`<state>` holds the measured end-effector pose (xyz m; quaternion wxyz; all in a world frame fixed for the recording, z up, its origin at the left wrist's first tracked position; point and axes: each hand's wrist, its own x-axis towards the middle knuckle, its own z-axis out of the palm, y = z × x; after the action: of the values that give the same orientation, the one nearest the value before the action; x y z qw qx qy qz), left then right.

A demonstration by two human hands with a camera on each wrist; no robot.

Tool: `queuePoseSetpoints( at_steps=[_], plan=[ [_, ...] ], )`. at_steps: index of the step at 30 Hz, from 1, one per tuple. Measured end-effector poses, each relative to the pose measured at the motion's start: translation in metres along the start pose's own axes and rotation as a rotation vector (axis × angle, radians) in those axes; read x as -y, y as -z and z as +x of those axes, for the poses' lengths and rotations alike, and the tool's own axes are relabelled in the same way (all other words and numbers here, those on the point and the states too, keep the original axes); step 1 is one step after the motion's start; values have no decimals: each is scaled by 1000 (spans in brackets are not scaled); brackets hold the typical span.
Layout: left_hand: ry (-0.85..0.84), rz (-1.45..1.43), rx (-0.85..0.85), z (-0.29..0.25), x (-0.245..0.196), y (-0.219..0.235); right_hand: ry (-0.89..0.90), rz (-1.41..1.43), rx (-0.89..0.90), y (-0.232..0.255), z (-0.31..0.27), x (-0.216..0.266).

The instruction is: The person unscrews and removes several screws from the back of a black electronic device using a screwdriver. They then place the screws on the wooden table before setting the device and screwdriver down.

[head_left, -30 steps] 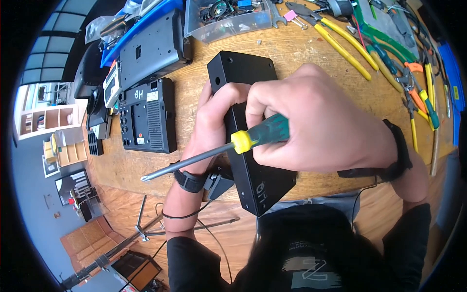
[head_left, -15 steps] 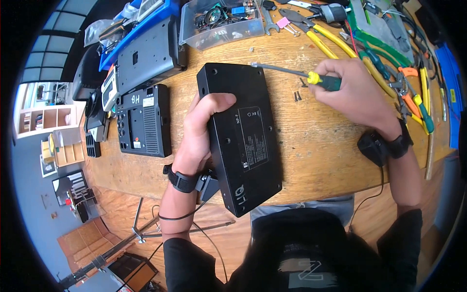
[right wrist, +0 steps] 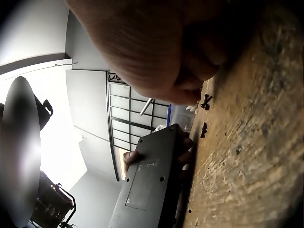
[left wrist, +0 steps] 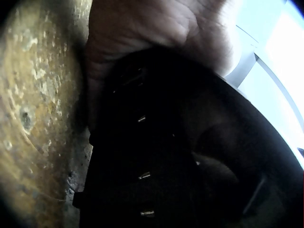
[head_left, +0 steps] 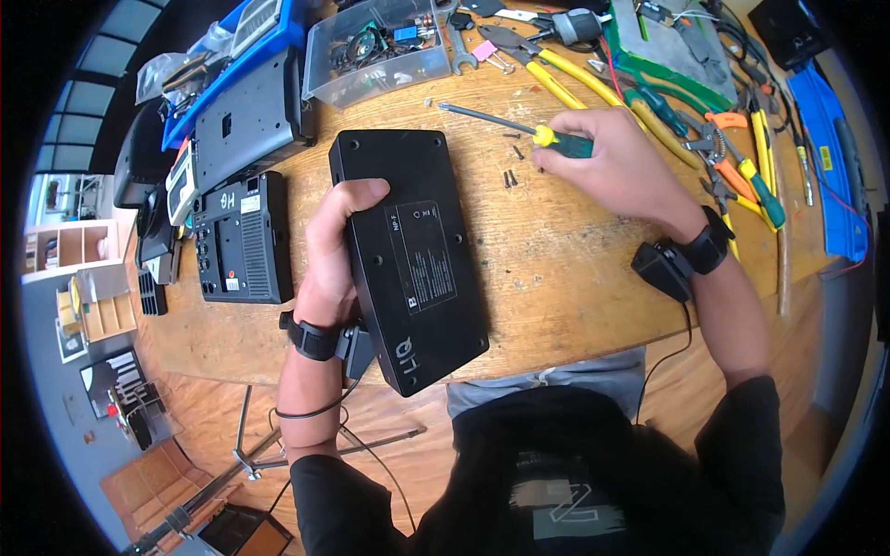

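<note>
My left hand (head_left: 329,232) grips the left long side of a black box (head_left: 403,176), thumb on its top face, which carries a printed label and several screw holes. In the left wrist view the box is mostly a dark shape below the palm. My right hand (head_left: 616,162) holds a screwdriver (head_left: 545,136) with a green and yellow handle, its shank pointing left beyond the box's far end. Several dark screws (head_left: 510,178) lie on the table by the right fingertips. The right wrist view shows screws (right wrist: 205,102) just below those fingers.
Left of the box lies a black device (head_left: 243,239) marked HQ, with a larger black casing (head_left: 250,111) behind it. A clear bin (head_left: 375,74) of parts stands at the back. Pliers (head_left: 561,83), cutters and a green-edged tray (head_left: 677,74) crowd the right of the wooden table (head_left: 556,278).
The box has turned so its labelled face shows more fully. My right hand, with the screwdriver, has left the box and moved right, down to the screws on the table.
</note>
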<state>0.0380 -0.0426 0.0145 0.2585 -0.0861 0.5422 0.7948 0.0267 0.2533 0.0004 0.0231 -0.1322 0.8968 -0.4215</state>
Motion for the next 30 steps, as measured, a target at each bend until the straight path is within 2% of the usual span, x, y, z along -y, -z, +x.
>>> queuePoseSetpoints(
  at_steps=[3,12,21,24,28,30],
  plan=[
    [3,-22,6,3,3,4,-47,-14,16,1,1,2],
    [-12,-24,90,14,8,16,104,42,-238,-18,2,-12],
    [-10,-45,166,20,7,21,85,40,-252,-19,0,-11],
    [-41,-44,175,21,7,21,25,-14,-201,-14,-1,-3],
    [-41,10,126,13,2,12,75,19,-215,-15,0,-8],
    [-8,-19,159,15,4,14,117,65,-241,-18,0,-14]
  ],
)
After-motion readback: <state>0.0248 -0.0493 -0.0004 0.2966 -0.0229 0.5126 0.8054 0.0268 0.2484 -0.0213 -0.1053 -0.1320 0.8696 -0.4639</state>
